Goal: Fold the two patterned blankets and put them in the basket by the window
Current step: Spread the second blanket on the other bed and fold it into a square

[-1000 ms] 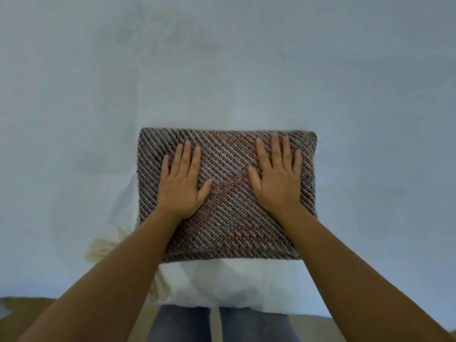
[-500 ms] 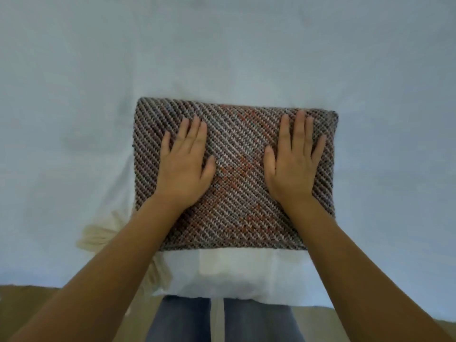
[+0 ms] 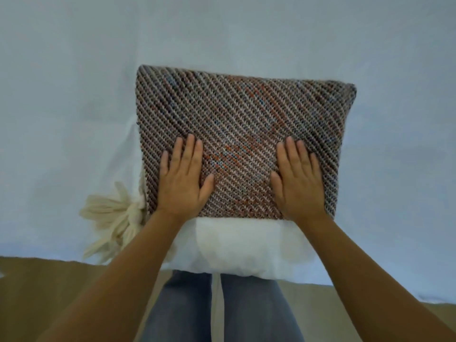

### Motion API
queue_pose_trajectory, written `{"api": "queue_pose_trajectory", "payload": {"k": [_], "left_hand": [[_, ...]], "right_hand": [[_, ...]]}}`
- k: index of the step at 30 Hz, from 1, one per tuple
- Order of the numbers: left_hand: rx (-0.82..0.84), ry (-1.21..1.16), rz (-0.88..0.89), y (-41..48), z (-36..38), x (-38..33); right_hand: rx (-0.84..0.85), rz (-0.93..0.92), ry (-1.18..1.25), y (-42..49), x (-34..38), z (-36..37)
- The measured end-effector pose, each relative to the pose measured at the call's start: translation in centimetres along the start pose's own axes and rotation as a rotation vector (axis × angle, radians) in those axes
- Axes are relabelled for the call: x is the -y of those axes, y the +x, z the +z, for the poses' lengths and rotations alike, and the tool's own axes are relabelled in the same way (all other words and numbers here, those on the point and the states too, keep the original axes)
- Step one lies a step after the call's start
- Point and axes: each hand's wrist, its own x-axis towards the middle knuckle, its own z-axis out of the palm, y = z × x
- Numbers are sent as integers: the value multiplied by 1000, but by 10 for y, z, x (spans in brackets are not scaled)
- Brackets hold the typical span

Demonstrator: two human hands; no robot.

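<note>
A folded patterned blanket [image 3: 241,124], woven in brown, grey and orange diagonals, lies as a thick rectangle on the pale sheet. My left hand [image 3: 183,180] rests flat on its near left part, fingers apart. Flat on the near right part lies my right hand [image 3: 298,180], also with spread fingers. Neither hand grips anything. Under the blanket's near edge a white fluffy layer [image 3: 246,245] shows, with cream tassels [image 3: 111,215] sticking out at its left corner. No basket or window is in view.
The pale blue-white sheet [image 3: 74,95] covers a wide surface all around the blanket. Its near edge ends above a tan floor [image 3: 49,292]. My legs in grey jeans [image 3: 187,312] stand against that edge.
Both hands have slid toward me over the blanket, from its middle to its near edge. The camera has come closer, so the blanket looks larger.
</note>
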Motion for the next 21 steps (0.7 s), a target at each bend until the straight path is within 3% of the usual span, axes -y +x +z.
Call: {"api": "queue_pose_trajectory", "payload": {"k": [4,6,9,12,15,21], "left_hand": [[-4,-21,-58,-3,-10,12],[-25,-76,-184,1,-17,19],[-56,-556,-452,13,-36,42],[56,-948,-568,20,-53,56],[169,-1109,-551,27,-58,48],[178,-1234,-708,31,-77,37]], "right_hand": [[6,34,83,-8,-11,-11],[-74,81,244,-4,-15,-20],[-234,442,675,9,-25,-39],[-57,726,997,25,-29,-50],[60,710,923,38,-23,-57],[-23,789,887,29,2,-79]]}}
